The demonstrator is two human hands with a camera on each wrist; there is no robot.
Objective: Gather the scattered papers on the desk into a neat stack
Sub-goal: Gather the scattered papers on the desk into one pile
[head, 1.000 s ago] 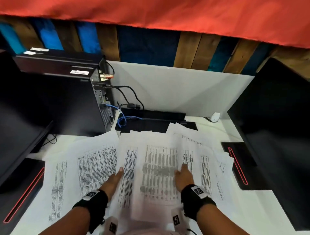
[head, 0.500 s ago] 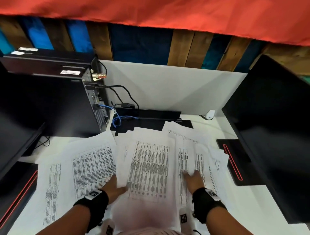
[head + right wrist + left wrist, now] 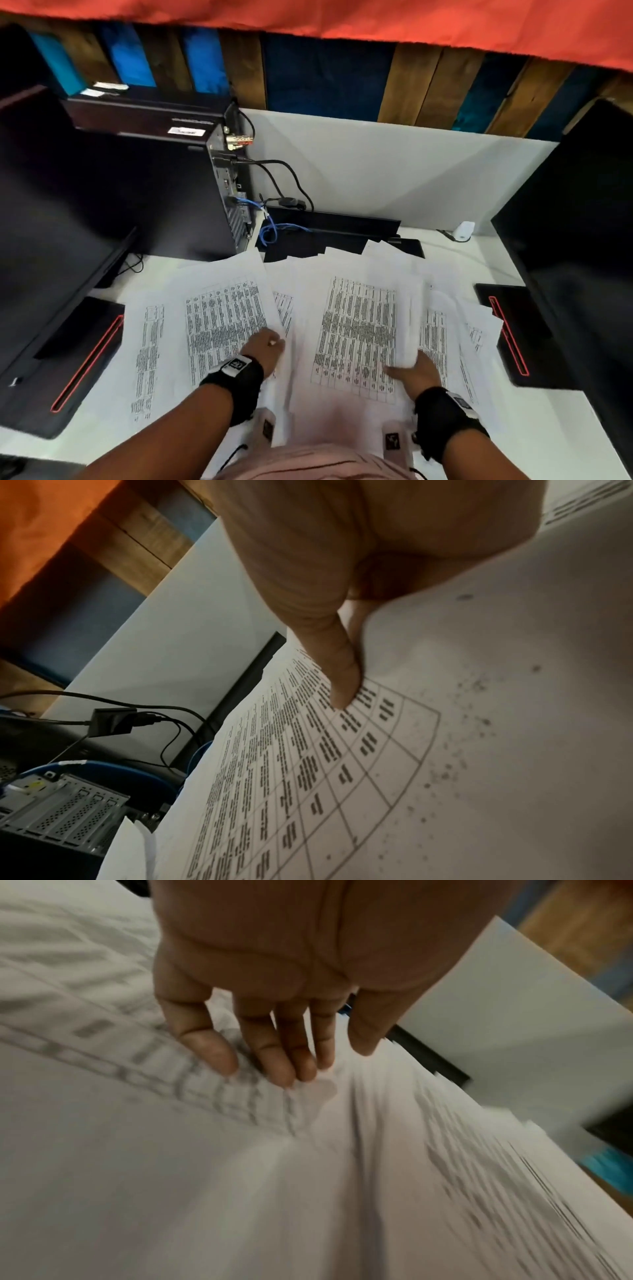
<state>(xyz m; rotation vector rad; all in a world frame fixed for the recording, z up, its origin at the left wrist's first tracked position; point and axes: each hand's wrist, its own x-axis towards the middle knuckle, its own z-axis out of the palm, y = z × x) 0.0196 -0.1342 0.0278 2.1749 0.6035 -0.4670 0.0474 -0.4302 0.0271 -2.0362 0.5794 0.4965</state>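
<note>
The middle sheets [image 3: 356,329] are pinched at their near right edge by the right hand [image 3: 416,371]. The left hand [image 3: 263,346] is laid flat, fingers straight, on papers [image 3: 219,315] spread far and left across the tabletop [image 3: 534,418].

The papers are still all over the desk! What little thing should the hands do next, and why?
Probably slide the left hand and its sheets inward toward the middle pile, which the right hand already grips at its edge. Papers still fan out on both sides.
</note>
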